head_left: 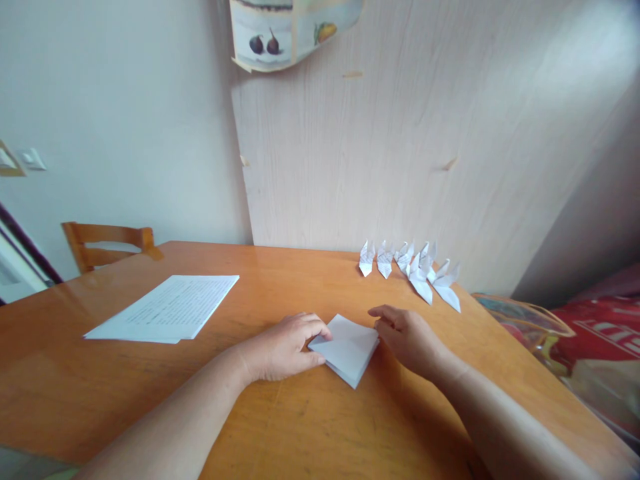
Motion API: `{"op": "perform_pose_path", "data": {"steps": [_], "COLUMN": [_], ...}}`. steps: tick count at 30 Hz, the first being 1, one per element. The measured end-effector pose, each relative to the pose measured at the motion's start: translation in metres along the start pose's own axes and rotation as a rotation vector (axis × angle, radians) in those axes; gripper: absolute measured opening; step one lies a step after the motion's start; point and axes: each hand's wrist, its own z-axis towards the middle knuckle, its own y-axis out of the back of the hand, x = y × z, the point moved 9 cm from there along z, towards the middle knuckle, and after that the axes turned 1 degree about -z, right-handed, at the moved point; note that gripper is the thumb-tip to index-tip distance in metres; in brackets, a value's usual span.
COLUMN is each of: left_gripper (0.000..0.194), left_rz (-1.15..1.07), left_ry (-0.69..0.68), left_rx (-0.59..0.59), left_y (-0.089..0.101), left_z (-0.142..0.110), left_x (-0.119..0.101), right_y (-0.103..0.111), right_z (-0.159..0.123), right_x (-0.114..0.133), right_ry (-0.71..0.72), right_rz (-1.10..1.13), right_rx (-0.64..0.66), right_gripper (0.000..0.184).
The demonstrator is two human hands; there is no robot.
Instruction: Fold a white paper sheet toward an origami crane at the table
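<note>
The folded paper (346, 350) is lying on the tabletop (285, 287), seemingly short of the paper birds (421, 285) finished behind, while the left hand (286, 345) is pinching its left corner and the right hand (411, 340) is curling rightward of it, grip unclear.

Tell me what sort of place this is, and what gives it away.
Probably a room in a home, though a classroom or studio is possible: a wooden table against a wall, a wooden chair at its far left, and a painted fruit picture hanging above.
</note>
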Motion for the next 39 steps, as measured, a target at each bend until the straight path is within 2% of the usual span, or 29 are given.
{"op": "perform_pose_path", "data": {"steps": [6, 13, 19, 22, 25, 27, 29, 34, 39], "left_gripper": [0.022, 0.015, 0.014, 0.014, 0.014, 0.015, 0.017, 0.03, 0.025], "left_rz": [-0.008, 0.0, 0.01, 0.018, 0.034, 0.039, 0.035, 0.031, 0.037], "left_ry": [-0.027, -0.074, -0.092, -0.089, -0.093, -0.097, -0.099, -0.102, 0.0], "left_rx": [0.004, 0.001, -0.002, -0.002, -0.011, -0.015, -0.012, -0.034, -0.124], "left_y": [0.0, 0.0, 0.001, 0.001, 0.002, 0.001, 0.0, -0.001, 0.008], "left_z": [0.001, 0.001, 0.001, 0.002, 0.001, 0.001, 0.001, 0.001, 0.002], "left_x": [0.0, -0.003, -0.008, -0.01, -0.01, -0.009, -0.007, -0.003, 0.008], "right_y": [0.005, 0.003, -0.001, -0.002, -0.007, -0.012, -0.018, -0.029, -0.028], "right_z": [0.002, -0.002, -0.012, -0.021, -0.03, -0.034, -0.035, -0.035, -0.036], "right_x": [-0.002, 0.007, 0.034, 0.051, 0.064, 0.067, 0.066, 0.063, 0.067], "right_ry": [-0.021, 0.066, 0.254, 0.311, 0.339, 0.347, 0.34, 0.342, 0.388], "right_rz": [0.028, 0.067, 0.057, 0.088, 0.068, 0.032, 0.006, -0.002, -0.013], "right_rx": [-0.03, -0.031, 0.045, 0.138, 0.225, 0.254, 0.27, 0.296, 0.291], "right_gripper": [0.038, 0.034, 0.027, 0.022, 0.031, 0.03, 0.021, 0.011, 0.011]}}
